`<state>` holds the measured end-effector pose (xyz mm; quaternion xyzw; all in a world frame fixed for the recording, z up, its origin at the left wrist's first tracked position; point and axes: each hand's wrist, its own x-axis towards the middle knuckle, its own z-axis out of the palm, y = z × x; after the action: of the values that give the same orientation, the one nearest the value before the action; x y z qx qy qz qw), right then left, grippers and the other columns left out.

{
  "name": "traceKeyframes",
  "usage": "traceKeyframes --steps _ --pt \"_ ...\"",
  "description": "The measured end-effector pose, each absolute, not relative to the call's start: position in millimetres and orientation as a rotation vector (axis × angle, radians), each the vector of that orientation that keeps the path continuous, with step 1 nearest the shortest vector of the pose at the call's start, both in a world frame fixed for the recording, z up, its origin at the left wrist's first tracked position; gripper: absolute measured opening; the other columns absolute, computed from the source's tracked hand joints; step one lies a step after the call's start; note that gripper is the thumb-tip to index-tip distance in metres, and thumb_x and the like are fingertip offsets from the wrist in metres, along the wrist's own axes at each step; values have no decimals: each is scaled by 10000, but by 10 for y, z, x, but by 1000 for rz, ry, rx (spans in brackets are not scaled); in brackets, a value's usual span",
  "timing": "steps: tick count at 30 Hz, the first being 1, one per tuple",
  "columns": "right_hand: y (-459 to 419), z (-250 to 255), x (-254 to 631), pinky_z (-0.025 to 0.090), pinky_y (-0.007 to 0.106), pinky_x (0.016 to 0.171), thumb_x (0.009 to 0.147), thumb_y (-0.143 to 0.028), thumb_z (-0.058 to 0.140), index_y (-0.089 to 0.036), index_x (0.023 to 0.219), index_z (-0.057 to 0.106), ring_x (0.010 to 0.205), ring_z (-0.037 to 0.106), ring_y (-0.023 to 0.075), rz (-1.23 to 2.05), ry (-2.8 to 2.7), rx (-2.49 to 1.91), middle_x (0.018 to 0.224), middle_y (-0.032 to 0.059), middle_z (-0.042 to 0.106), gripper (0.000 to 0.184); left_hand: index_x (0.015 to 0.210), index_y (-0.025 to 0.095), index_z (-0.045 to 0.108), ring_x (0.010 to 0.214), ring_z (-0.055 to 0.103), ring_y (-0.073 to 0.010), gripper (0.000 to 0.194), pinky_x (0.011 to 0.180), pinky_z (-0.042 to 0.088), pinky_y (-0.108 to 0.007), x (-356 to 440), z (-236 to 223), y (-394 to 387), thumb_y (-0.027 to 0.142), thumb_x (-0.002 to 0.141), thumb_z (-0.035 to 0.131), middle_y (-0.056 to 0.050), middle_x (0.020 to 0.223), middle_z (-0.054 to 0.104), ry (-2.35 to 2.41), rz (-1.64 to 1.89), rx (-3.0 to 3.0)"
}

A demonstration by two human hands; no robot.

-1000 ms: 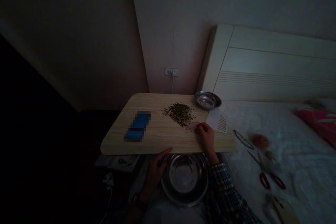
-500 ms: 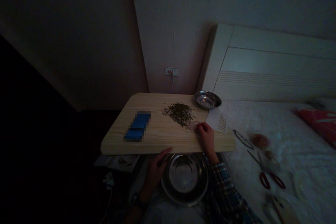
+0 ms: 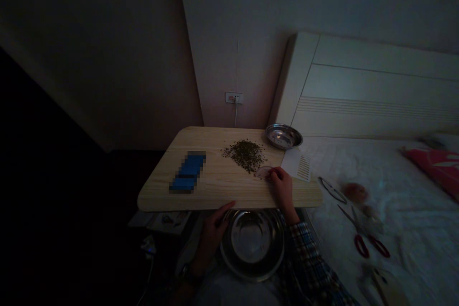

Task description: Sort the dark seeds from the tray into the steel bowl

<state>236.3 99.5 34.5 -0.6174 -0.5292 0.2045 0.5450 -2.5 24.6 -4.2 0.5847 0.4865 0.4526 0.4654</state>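
My right hand is closed in a pinch on the edge of a small, thin, see-through disc, kind unclear, low over the wooden table. Beside the disc's far left edge spreads a pile of small green beans or seeds, with loose ones scattered around. My left hand is at the table's near edge, one finger stretched onto the edge and another apart beside the rim of a large steel bowl. This bowl sits below the table edge, between my forearms; its near inside looks bare.
A smaller steel bowl stands at the table's back right, by a white slotted sheet. A blurred-out blue item lies on the left. On the bed are red-handled scissors and glasses. A socket is on the wall.
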Motion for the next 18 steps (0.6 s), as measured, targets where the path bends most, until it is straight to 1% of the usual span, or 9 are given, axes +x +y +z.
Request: traceKeyframes --steps 4,8,13,18 --pt "988 358 2358 398 257 629 752 -310 452 -162 769 630 649 579 176 478 -1253 -1468 664 28 655 232 1092 216 617 1088 563 -185 357 998 401 -346 -36 -62 248 184 752 512 -31 1153 636 1186 1107 1442" --pt "983 365 2348 400 257 616 748 -309 447 -161 772 632 643 581 178 489 -1236 -1471 660 31 655 238 1114 211 602 1085 565 -189 360 983 415 -353 -39 -64 246 203 767 507 -39 1168 627 1172 1096 1445" --pt "980 376 2342 402 261 621 751 -327 450 -162 760 634 641 577 178 485 -1235 -1469 661 33 655 248 1111 203 605 1112 548 -194 369 1008 391 -364 -31 -36 239 200 756 503 -39 1173 625 1185 1086 1434" --pt "990 354 2344 403 261 625 757 -320 450 -168 774 626 646 582 177 497 -1238 -1453 667 28 654 233 1095 215 616 1099 557 -189 371 1003 399 -356 -28 -39 244 179 743 505 -29 1156 635 1187 1106 1456"
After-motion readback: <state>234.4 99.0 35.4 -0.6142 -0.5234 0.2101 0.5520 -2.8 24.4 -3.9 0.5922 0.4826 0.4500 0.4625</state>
